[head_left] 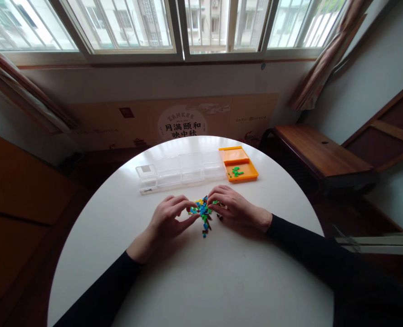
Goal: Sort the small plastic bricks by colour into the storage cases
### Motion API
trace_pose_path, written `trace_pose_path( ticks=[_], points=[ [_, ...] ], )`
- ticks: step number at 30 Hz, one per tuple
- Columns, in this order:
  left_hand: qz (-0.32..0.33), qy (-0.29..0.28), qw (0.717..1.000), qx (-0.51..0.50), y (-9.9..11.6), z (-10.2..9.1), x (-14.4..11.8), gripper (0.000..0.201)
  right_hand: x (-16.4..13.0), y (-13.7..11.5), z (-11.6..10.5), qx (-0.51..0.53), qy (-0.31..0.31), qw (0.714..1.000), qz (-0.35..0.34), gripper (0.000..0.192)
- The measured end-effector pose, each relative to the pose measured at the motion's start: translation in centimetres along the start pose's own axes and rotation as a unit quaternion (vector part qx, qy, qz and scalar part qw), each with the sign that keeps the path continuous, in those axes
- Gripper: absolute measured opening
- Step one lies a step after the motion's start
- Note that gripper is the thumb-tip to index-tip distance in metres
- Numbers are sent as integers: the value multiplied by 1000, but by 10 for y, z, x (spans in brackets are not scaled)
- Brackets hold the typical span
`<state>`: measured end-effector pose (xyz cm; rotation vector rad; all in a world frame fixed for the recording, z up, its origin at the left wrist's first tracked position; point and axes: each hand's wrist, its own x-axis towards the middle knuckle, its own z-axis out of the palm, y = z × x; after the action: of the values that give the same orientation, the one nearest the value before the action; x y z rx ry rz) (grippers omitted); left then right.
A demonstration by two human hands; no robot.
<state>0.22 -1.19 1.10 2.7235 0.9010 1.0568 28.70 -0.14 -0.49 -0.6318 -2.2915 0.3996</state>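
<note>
Two hands at one pile of bricks

Our left hand and right hand pinch into the bricks at table centre; one clear box at 12 o'clock, one orange tray at 1.

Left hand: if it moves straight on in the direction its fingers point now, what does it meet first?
The left hand points right, toward the pile of small coloured bricks. Its fingertips are already at the pile's edge, so it would meet the bricks first, then probably the right hand just behind them.
</note>
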Motion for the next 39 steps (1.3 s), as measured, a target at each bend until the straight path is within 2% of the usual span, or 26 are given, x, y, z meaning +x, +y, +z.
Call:
trace_pose_path(
  ticks=[9,19,30,33,39],
  points=[
    [28,27,999,21,6,6,3,9,4,-6,3,10,-17,1000,15,10],
    [41,22,999,26,9,8,5,5,5,-7,5,15,-37,999,10,11],
    [35,15,999,23,7,10,4,3,6,-10,3,21,-23,1000,0,12],
    [24,17,999,24,7,9,4,5,6,-10,2,20,-8,1000,5,7],
    [11,15,1000,11,7,8,4,7,4,-6,5,4,20,1000,-13,11]
  ],
)
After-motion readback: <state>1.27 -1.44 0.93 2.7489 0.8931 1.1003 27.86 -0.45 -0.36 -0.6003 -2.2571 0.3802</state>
